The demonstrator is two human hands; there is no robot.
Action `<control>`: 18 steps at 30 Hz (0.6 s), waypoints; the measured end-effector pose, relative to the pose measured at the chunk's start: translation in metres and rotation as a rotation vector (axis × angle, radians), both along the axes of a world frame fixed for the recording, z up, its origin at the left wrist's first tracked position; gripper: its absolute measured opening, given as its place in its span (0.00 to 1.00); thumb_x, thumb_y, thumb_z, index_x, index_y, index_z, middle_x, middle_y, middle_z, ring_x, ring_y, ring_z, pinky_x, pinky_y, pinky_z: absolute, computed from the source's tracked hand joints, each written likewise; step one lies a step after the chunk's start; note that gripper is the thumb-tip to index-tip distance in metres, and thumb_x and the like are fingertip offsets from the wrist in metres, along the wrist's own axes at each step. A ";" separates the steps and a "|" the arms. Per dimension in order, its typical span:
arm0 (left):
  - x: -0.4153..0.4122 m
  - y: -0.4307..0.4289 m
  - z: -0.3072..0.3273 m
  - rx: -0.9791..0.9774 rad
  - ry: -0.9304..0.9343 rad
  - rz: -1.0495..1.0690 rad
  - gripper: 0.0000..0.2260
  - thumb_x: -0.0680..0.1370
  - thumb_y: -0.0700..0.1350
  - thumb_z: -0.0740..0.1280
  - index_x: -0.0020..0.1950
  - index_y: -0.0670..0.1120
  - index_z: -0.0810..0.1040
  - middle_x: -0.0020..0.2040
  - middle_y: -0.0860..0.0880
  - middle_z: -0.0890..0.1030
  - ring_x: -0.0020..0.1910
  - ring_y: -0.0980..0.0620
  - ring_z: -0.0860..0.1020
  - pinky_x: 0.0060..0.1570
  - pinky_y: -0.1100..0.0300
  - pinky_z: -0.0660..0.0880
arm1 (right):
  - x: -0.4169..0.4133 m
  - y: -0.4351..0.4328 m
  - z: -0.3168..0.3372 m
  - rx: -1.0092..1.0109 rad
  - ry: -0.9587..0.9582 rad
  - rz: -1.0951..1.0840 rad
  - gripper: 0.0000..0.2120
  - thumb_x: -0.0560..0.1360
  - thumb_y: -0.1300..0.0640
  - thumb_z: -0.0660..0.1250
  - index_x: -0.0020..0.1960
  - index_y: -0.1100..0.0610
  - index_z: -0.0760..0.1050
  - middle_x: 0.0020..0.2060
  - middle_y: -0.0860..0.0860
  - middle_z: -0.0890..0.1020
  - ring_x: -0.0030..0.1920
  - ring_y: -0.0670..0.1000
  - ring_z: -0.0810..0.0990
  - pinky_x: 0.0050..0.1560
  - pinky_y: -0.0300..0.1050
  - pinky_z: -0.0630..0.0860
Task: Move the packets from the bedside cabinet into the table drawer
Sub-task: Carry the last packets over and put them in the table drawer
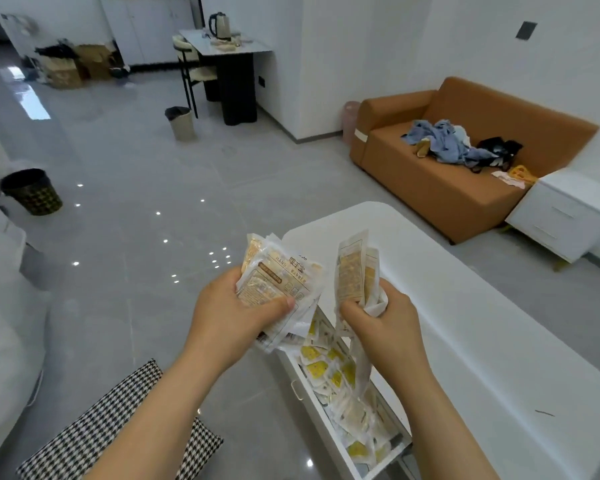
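Both fists clutch packets: our left hand (236, 306) a stack (278, 282), our right hand (381, 317) a few (355, 268). Below them gapes the part-filled table drawer (347, 393); next, we judge, lower and release.

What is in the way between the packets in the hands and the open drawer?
Nothing visible. The left hand and the right hand each hold packets right above the drawer, which is pulled open with no lid. Inside it lie other packets already.
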State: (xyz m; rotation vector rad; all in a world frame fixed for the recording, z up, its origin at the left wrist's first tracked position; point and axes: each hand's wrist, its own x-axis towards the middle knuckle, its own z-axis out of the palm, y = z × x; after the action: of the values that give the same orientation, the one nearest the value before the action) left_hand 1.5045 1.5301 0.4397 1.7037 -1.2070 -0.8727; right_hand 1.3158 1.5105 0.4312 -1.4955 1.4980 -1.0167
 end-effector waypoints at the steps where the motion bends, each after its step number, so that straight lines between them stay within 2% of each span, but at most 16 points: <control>1: -0.002 -0.014 0.000 -0.003 0.002 -0.009 0.12 0.65 0.46 0.78 0.45 0.54 0.81 0.40 0.59 0.84 0.37 0.64 0.81 0.36 0.65 0.77 | -0.001 -0.011 0.001 0.000 0.003 -0.015 0.06 0.64 0.54 0.64 0.37 0.57 0.73 0.34 0.55 0.79 0.33 0.52 0.75 0.32 0.43 0.72; 4: -0.009 -0.050 0.000 -0.007 0.004 -0.059 0.12 0.65 0.46 0.79 0.45 0.54 0.81 0.40 0.60 0.84 0.37 0.63 0.82 0.36 0.65 0.77 | -0.007 -0.039 0.004 0.002 -0.005 -0.069 0.04 0.62 0.52 0.63 0.35 0.52 0.73 0.33 0.50 0.79 0.30 0.44 0.73 0.29 0.37 0.71; 8: -0.018 -0.089 0.003 -0.002 0.014 -0.140 0.12 0.65 0.46 0.78 0.45 0.54 0.81 0.40 0.60 0.84 0.37 0.63 0.82 0.36 0.63 0.77 | -0.016 -0.065 0.005 0.005 -0.004 -0.148 0.07 0.66 0.55 0.65 0.39 0.58 0.73 0.35 0.56 0.77 0.30 0.47 0.71 0.29 0.42 0.71; 12: -0.025 -0.130 0.004 -0.020 0.006 -0.219 0.12 0.65 0.47 0.78 0.46 0.54 0.81 0.40 0.59 0.84 0.37 0.63 0.82 0.38 0.63 0.78 | -0.025 -0.090 0.006 -0.001 -0.009 -0.229 0.02 0.70 0.62 0.66 0.41 0.61 0.74 0.36 0.59 0.78 0.29 0.44 0.72 0.25 0.33 0.70; 15: -0.029 -0.160 0.004 -0.037 0.005 -0.304 0.12 0.66 0.47 0.78 0.46 0.54 0.81 0.40 0.59 0.84 0.37 0.64 0.81 0.33 0.70 0.75 | -0.029 -0.108 0.004 -0.021 -0.007 -0.299 0.03 0.71 0.62 0.66 0.42 0.61 0.74 0.37 0.58 0.78 0.33 0.48 0.73 0.24 0.31 0.70; 18: -0.032 -0.195 0.003 -0.049 0.014 -0.384 0.11 0.66 0.46 0.78 0.46 0.54 0.81 0.39 0.60 0.84 0.37 0.64 0.81 0.31 0.70 0.75 | -0.028 -0.127 0.003 -0.032 0.012 -0.382 0.02 0.71 0.60 0.66 0.43 0.58 0.75 0.39 0.55 0.80 0.37 0.53 0.78 0.26 0.33 0.74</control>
State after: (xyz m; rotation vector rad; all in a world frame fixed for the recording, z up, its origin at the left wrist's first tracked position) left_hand 1.4729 1.3355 0.4432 1.4455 -1.5628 -1.0687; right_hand 1.2874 1.3834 0.4338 -1.2631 1.8262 -1.2571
